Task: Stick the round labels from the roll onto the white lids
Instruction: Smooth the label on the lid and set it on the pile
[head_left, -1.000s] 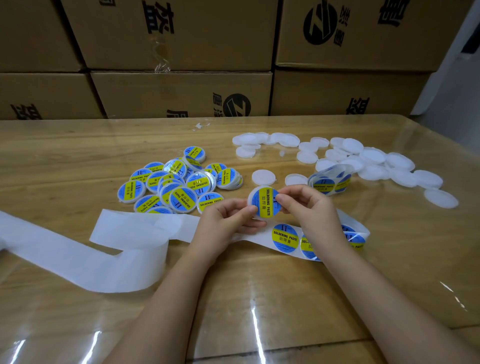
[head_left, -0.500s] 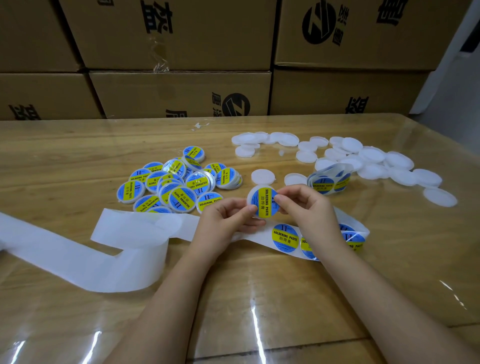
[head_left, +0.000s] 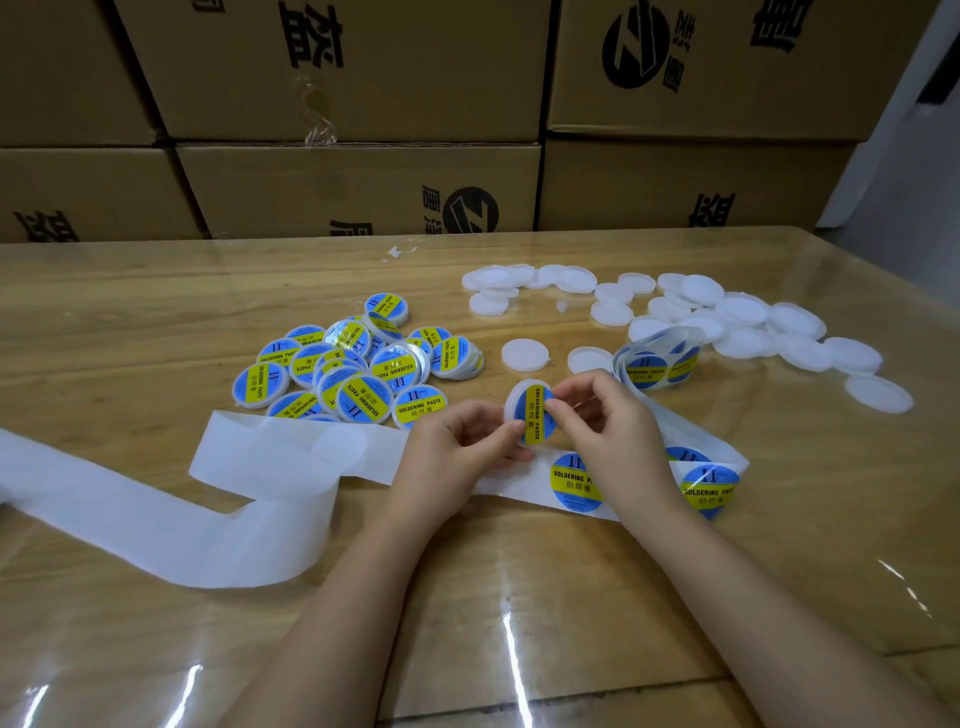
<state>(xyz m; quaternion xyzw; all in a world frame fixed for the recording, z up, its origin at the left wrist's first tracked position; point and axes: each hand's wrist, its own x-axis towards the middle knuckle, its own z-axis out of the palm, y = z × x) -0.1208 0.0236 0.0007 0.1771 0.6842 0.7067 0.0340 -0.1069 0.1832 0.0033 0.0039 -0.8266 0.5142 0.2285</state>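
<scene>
A white lid (head_left: 530, 410) with a blue and yellow round label on it is held upright above the table. My left hand (head_left: 457, 457) pinches its lower left edge. My right hand (head_left: 608, 421) curls over its right side, thumb on the label face. Below the hands lies the label strip (head_left: 576, 480) with round labels on white backing. The roll (head_left: 654, 364) stands just right of the hands. Plain white lids (head_left: 743, 322) are scattered at the back right. A pile of labelled lids (head_left: 353, 364) sits to the left.
Empty white backing paper (head_left: 208, 509) trails off to the left across the wooden table (head_left: 130, 322) under clear film. Stacked cardboard boxes (head_left: 358, 187) stand along the table's far edge. Two single white lids (head_left: 524, 355) lie just behind the hands.
Both hands stay on the lid. My right thumb has slid a little across the label face; the lid has barely moved.
</scene>
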